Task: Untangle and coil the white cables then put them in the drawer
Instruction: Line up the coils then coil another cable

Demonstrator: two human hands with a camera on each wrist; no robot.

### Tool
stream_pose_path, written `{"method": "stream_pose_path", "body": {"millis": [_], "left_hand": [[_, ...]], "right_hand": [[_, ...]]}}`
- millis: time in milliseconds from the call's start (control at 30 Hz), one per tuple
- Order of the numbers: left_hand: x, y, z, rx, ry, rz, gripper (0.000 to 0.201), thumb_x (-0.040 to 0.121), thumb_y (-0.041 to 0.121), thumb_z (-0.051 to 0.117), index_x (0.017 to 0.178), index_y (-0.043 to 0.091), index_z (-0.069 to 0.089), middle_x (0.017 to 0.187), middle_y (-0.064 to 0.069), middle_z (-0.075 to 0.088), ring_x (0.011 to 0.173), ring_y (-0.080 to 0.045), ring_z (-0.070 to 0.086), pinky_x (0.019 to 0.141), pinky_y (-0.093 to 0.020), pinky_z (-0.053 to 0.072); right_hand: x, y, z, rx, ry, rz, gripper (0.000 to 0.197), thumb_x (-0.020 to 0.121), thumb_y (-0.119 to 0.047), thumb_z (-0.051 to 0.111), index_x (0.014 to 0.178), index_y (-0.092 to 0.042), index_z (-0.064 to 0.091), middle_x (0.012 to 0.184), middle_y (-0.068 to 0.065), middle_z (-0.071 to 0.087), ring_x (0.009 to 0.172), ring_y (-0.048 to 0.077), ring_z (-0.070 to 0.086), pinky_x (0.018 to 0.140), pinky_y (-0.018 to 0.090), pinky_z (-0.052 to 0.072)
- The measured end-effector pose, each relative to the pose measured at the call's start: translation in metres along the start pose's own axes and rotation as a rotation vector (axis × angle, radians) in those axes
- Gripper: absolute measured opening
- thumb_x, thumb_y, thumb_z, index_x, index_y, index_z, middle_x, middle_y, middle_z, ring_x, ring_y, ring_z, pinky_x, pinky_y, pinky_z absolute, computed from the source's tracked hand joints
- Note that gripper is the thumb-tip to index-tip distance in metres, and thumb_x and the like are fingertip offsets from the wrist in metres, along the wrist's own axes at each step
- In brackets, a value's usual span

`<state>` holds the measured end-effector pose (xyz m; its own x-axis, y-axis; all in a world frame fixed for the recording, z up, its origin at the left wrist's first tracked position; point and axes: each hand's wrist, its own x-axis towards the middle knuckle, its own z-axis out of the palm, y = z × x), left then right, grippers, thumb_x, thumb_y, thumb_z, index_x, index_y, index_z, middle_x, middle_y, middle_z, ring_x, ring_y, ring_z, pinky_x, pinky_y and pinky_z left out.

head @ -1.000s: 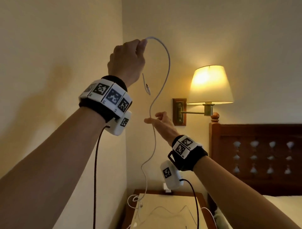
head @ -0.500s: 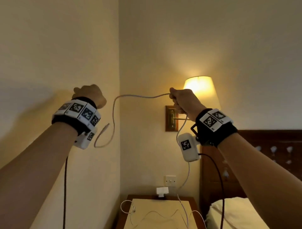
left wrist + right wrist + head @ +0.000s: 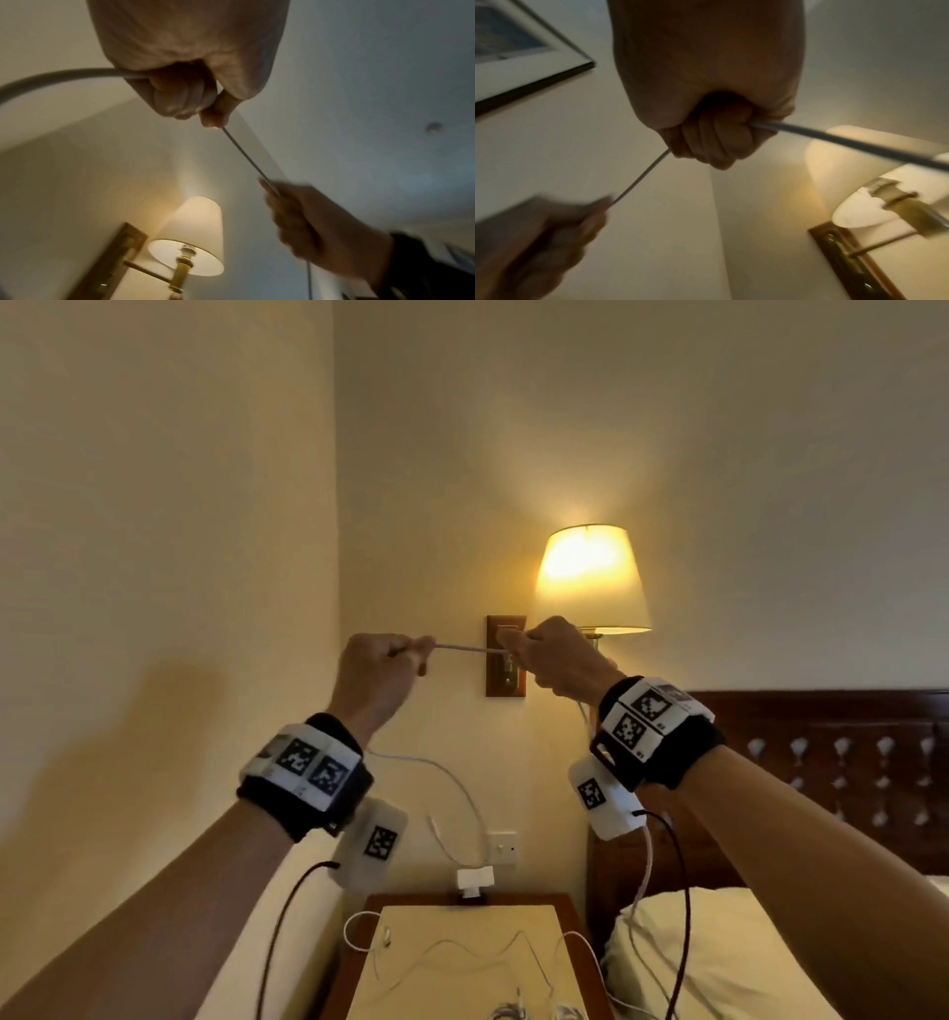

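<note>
Both hands are raised in front of the wall with a short taut stretch of white cable between them. My left hand grips the cable in a fist; the cable leaves at its thumb, and a loose loop hangs under the left wrist. My right hand also grips the cable in a fist, and the rest drops past the right wrist toward the bed. More white cables lie tangled on the nightstand. No drawer is visible.
A lit wall lamp on a wooden plate hangs just behind the hands. A white plug adapter sits at the nightstand's back edge below a wall switch. A pillow and dark headboard lie right. A framed picture hangs on the wall.
The hands have come much closer together, pulling the cable between them short and straight. A second ago the left hand held the cable high while the right hand was open.
</note>
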<state>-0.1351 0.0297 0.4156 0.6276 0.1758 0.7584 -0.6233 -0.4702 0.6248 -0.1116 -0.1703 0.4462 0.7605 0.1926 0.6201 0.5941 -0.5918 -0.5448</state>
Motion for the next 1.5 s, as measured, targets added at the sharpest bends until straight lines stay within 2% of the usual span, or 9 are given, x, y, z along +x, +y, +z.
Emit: {"method": "stream_pose_path", "body": {"millis": [167,267,400,600,800,967,1200,1333,1500], "left_hand": [[-0.012,-0.049,-0.063,0.104,0.06,-0.295,0.047,0.089,0.028,0.064,0.045,0.015,0.055,0.04,0.005,0.039,0.048,-0.024,0.034,0.057,-0.033,0.029],[-0.022,-0.039,-0.058,0.541,-0.204,-0.331,0.035,0.096,0.029,0.05,0.08,0.01,0.073,0.086,-0.011,0.068,0.079,-0.032,0.057,0.074,-0.035,0.041],[-0.03,0.001,-0.02,0.46,-0.184,-0.037,0.038,0.101,0.026,0.043,0.136,0.013,0.047,0.135,-0.009,0.054,0.119,-0.029,0.049,0.093,-0.03,0.035],[-0.033,0.014,-0.011,0.367,-0.818,-0.066,0.113,0.071,0.041,0.074,0.153,0.031,-0.003,0.154,0.006,0.031,0.141,-0.014,0.027,0.107,-0.032,0.027],[-0.04,0.007,0.025,0.101,-0.474,-0.215,0.062,0.097,0.05,0.045,0.144,0.01,0.036,0.101,-0.006,0.066,0.089,-0.02,0.065,0.082,-0.04,0.052],[-0.042,-0.022,0.004,-0.021,-0.211,-0.182,0.029,0.097,0.027,0.057,0.069,0.017,0.06,0.041,0.013,0.038,0.042,-0.005,0.032,0.04,-0.018,0.027],[-0.055,-0.051,-0.05,0.489,-0.212,-0.252,0.033,0.078,0.037,0.055,0.066,0.009,0.068,0.055,-0.008,0.059,0.057,-0.028,0.053,0.057,-0.035,0.044],[-0.061,-0.012,-0.008,0.471,-0.31,-0.117,0.053,0.092,0.05,0.045,0.136,0.023,0.052,0.134,0.002,0.059,0.123,-0.023,0.052,0.098,-0.032,0.039],[-0.063,-0.006,0.047,0.187,-0.378,-0.039,0.025,0.101,0.031,0.047,0.101,0.017,0.068,0.065,0.012,0.057,0.057,-0.007,0.054,0.056,-0.016,0.039]], "right_hand": [[-0.019,0.059,-0.03,-0.096,-0.015,0.101,0.045,0.099,-0.037,0.05,0.061,-0.013,0.052,0.054,-0.001,0.043,0.041,0.006,0.037,0.053,0.021,0.037],[-0.021,0.047,-0.02,-0.072,-0.05,0.008,0.045,0.1,-0.035,0.049,0.065,-0.008,0.057,0.056,0.002,0.045,0.046,0.01,0.04,0.052,0.022,0.037],[-0.006,0.005,0.009,-0.072,-0.051,-0.146,0.048,0.101,-0.032,0.048,0.073,0.005,0.062,0.058,0.006,0.047,0.046,0.013,0.04,0.05,0.021,0.034],[0.011,0.004,0.026,-0.192,-0.052,-0.155,0.046,0.099,-0.034,0.052,0.067,-0.004,0.064,0.055,0.001,0.054,0.045,0.011,0.046,0.053,0.02,0.035],[-0.006,0.005,0.037,-0.24,-0.216,-0.127,0.044,0.103,-0.036,0.038,0.063,-0.019,0.048,0.065,0.001,0.048,0.057,0.01,0.042,0.057,0.02,0.035],[-0.027,0.034,0.028,-0.019,-0.227,0.036,0.04,0.102,-0.037,0.044,0.069,-0.016,0.055,0.059,-0.002,0.045,0.046,0.009,0.037,0.046,0.019,0.032],[-0.046,0.095,-0.001,0.056,-0.209,0.124,0.045,0.099,-0.042,0.047,0.063,-0.017,0.054,0.049,-0.009,0.041,0.039,0.005,0.034,0.052,0.025,0.031],[-0.037,0.053,0.019,-0.032,-0.207,-0.043,0.041,0.103,-0.037,0.041,0.068,-0.02,0.054,0.061,-0.009,0.047,0.046,0.0,0.044,0.054,0.016,0.033],[-0.024,0.032,0.038,-0.106,-0.256,-0.097,0.042,0.103,-0.037,0.037,0.073,-0.015,0.056,0.062,-0.003,0.047,0.052,0.005,0.041,0.046,0.012,0.038]]}}
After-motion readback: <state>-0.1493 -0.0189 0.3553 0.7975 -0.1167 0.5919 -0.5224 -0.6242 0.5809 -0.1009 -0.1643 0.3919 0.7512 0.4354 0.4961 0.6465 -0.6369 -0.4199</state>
